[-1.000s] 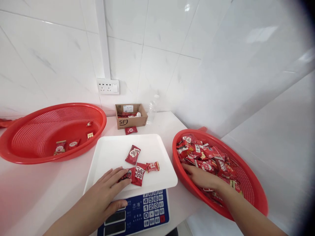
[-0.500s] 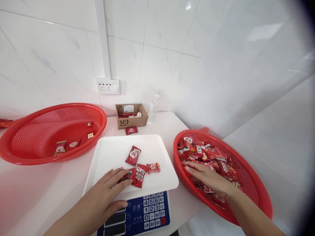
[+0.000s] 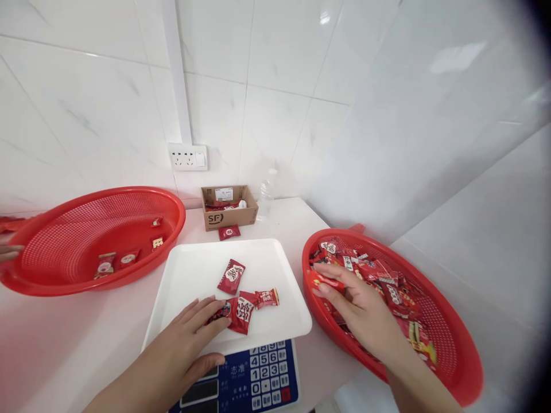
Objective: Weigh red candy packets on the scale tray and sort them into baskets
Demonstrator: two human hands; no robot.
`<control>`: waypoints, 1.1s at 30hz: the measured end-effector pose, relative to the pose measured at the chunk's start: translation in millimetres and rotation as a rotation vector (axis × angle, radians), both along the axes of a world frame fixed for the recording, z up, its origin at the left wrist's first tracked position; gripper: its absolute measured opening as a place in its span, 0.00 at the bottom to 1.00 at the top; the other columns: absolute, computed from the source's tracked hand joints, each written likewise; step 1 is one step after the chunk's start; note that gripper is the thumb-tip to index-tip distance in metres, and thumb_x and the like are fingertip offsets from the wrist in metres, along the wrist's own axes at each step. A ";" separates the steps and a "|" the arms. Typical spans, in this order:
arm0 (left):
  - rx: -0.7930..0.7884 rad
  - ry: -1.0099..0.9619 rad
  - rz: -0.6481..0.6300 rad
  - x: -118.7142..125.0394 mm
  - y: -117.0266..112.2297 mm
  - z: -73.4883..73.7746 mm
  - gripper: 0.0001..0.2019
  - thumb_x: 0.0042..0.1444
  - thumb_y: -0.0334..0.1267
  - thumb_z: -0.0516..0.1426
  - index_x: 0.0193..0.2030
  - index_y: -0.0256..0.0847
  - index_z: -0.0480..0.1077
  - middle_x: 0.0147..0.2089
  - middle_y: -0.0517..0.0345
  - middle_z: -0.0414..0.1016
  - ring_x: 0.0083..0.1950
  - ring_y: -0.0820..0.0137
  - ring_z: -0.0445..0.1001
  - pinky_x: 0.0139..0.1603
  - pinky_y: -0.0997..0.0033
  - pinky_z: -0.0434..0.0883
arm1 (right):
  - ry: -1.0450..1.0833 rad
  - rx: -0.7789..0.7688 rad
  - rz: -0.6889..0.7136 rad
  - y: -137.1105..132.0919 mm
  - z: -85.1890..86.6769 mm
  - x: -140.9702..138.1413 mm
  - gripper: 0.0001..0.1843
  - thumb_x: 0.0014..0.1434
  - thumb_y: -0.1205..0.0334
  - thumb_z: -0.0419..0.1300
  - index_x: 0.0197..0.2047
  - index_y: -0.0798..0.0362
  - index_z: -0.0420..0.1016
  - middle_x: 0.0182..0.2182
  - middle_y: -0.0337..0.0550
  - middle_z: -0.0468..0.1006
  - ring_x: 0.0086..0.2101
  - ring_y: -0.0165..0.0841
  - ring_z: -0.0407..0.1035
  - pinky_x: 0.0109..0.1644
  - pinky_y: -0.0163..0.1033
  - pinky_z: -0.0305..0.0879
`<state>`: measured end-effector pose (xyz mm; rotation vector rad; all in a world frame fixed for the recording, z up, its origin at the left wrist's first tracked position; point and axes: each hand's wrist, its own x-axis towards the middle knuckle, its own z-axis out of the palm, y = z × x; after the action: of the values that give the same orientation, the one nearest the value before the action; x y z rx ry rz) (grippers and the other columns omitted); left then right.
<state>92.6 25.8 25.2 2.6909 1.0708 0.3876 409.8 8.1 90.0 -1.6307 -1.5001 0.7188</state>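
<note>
My left hand [image 3: 196,330] lies with its fingers stretched out on the white weighing tray [image 3: 185,264] of a digital scale. Its fingertips touch a red candy packet [image 3: 224,310], partly covering it. Beside that packet are a red packet with white lettering [image 3: 243,312] and a small twist-wrapped candy [image 3: 267,298]; a flat red packet [image 3: 231,276] lies farther back. Over the left side of the right red basket [image 3: 447,344], my right hand [image 3: 350,304] pinches a bright red candy packet [image 3: 327,280] between thumb and fingers. Many wrapped candies fill that basket beneath it.
Another person's hand [image 3: 11,252] is at the rim of the left red basket [image 3: 92,201], which holds several candies. A small cardboard box [image 3: 232,217], a red packet [image 3: 229,232] and a clear bottle [image 3: 267,192] are behind the tray. The scale's keypad [image 3: 269,373] faces me.
My right hand has risen from among the candies and now grips a bright red packet. Another person's hand has appeared at the far left. My left hand stays on the tray.
</note>
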 end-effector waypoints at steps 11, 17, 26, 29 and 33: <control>0.006 0.050 0.069 -11.8 -1.5 9.4 0.24 0.60 0.50 0.51 0.63 0.60 0.56 0.64 0.60 0.61 0.61 0.54 0.64 0.53 0.47 0.70 | -0.236 0.159 0.200 -1.3 -44.4 -29.1 0.21 0.62 0.55 0.52 0.58 0.48 0.66 0.57 0.47 0.68 0.55 0.41 0.64 0.57 0.51 0.64; 0.054 0.080 0.037 -2.2 5.2 3.4 0.33 0.59 0.54 0.49 0.68 0.56 0.40 0.71 0.57 0.41 0.67 0.53 0.53 0.59 0.50 0.65 | -0.344 0.341 0.051 -36.1 -83.6 -17.4 0.16 0.61 0.58 0.54 0.52 0.48 0.70 0.50 0.46 0.74 0.50 0.38 0.69 0.50 0.43 0.71; -0.110 0.263 -0.098 40.5 43.2 23.8 0.37 0.57 0.63 0.41 0.69 0.50 0.37 0.71 0.49 0.29 0.70 0.50 0.31 0.65 0.41 0.44 | -0.424 0.576 -0.006 -57.4 -118.7 -14.0 0.15 0.61 0.64 0.54 0.51 0.50 0.70 0.48 0.48 0.75 0.48 0.38 0.71 0.50 0.41 0.71; -0.154 0.261 -0.113 59.1 51.3 27.8 0.39 0.56 0.65 0.40 0.69 0.48 0.38 0.71 0.47 0.27 0.70 0.50 0.28 0.66 0.42 0.41 | -0.321 0.637 -0.054 -57.7 -125.6 -19.4 0.13 0.62 0.61 0.54 0.49 0.49 0.72 0.45 0.47 0.77 0.46 0.38 0.72 0.49 0.42 0.71; -0.172 0.250 -0.133 85.2 58.6 35.4 0.44 0.51 0.70 0.40 0.69 0.45 0.40 0.71 0.42 0.29 0.69 0.49 0.27 0.65 0.38 0.36 | -0.228 0.649 -0.103 -59.0 -130.4 -23.9 0.12 0.62 0.58 0.55 0.47 0.47 0.75 0.43 0.46 0.78 0.45 0.39 0.73 0.48 0.43 0.72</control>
<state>177.8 84.4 60.6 2.6836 0.9304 -0.0645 385.9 -50.9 -40.4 -1.2935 -1.5750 -0.0322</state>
